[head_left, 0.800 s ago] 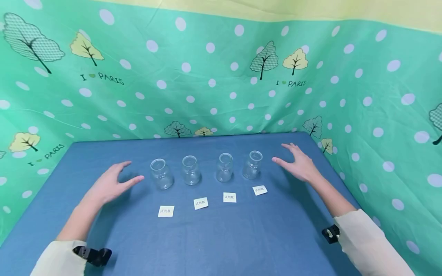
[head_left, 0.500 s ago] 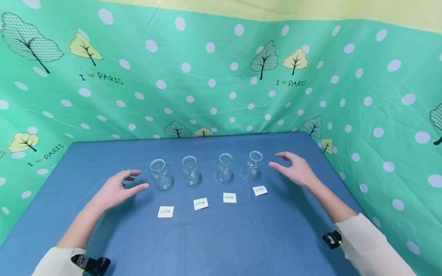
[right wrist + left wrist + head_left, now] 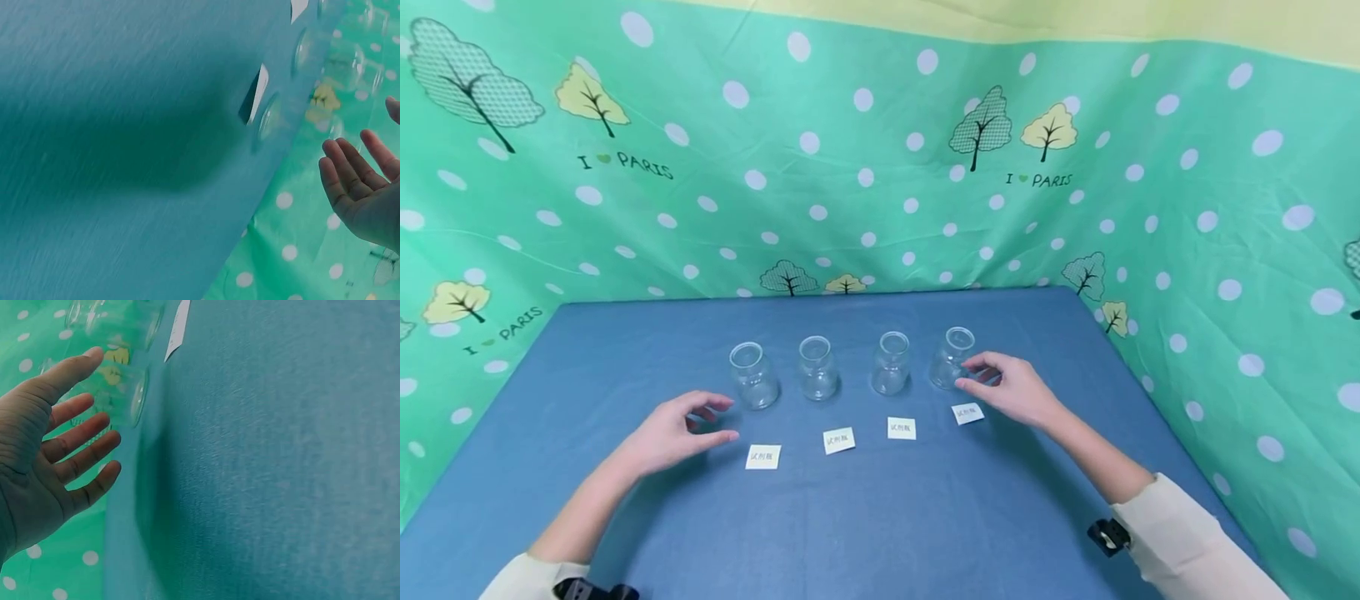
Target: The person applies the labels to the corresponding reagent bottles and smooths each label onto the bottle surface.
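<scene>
1. Much of what I face is green dotted cloth [image 3: 865,133], printed with trees and hanging behind and along the sides.

2. Below it spreads the blue-covered tabletop [image 3: 865,533].

3. Two bare hands reach in from pale sleeves [image 3: 1187,533]. The left hand [image 3: 673,429] hovers on the near-left side of the leftmost jar [image 3: 756,379], its fingers spread, holding nothing. The right hand [image 3: 1011,387] has its thumb and fingers parted too, pointed towards the rightmost jar [image 3: 947,362]; they overlap its right edge from where I stand, and I can't tell whether they touch it.

4. Clear glass jars stand upright in a row across the tabletop, the two middle jars [image 3: 891,371] between those end ones. To my eye any grasp turns on that rightmost jar: it lies directly left of the right fingers, its long axis vertical, so they face its side. The right hand is plainly the nearer one to it.

5. Four small paper cards [image 3: 901,428] bear handwriting, one on the near side of each jar.
</scene>
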Demonstrator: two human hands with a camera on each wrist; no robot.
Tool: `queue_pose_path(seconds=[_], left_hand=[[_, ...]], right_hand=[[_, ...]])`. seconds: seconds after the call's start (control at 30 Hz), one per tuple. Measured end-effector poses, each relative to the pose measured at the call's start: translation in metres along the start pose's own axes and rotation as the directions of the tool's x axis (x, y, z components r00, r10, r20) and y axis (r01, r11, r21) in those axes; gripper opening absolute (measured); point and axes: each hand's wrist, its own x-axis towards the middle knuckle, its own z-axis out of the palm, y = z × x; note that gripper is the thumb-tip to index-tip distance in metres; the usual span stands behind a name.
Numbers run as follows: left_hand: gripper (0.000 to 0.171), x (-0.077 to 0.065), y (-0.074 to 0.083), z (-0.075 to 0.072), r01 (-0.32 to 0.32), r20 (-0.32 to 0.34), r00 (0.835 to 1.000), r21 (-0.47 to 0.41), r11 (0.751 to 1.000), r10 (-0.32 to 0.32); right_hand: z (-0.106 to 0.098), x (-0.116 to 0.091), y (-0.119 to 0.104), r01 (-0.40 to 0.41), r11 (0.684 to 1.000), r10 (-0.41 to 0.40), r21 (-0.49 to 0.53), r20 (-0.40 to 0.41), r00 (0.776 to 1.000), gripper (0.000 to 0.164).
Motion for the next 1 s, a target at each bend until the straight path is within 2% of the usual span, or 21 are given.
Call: queue_pose_path(seconds=[0.2,0.33,0.57,0.7,1.0], left_hand=[[0.047,-0.004,-0.001,0.008,-0.073,0.017,0.997,-0.029,0.997,0.074],[0.045,-0.005,-0.002,0.013,-0.097,0.059,0.993,-0.036,0.995,0.099],[0.043,-0.005,-0.001,0.02,-0.129,0.112,0.985,-0.019,0.992,0.13],[0.038,-0.005,0.001,0.022,-0.159,0.121,0.98,-0.02,0.987,0.161],[0.031,-0.003,0.003,0.023,-0.162,0.162,0.975,0.037,0.986,0.154]], right_hand=[[0.016,0.0,-0.017,0.056,0.998,-0.058,0.036,0.047,0.997,0.035],[0.029,0.001,-0.029,0.104,0.992,-0.11,0.075,0.078,0.991,0.033],[0.053,0.006,-0.047,0.218,0.97,-0.23,0.104,0.126,0.965,0.029],[0.067,0.01,-0.058,0.237,0.963,-0.256,0.124,0.161,0.953,0.03],[0.099,0.017,-0.085,0.313,0.939,-0.337,0.141,0.208,0.918,0.03]])
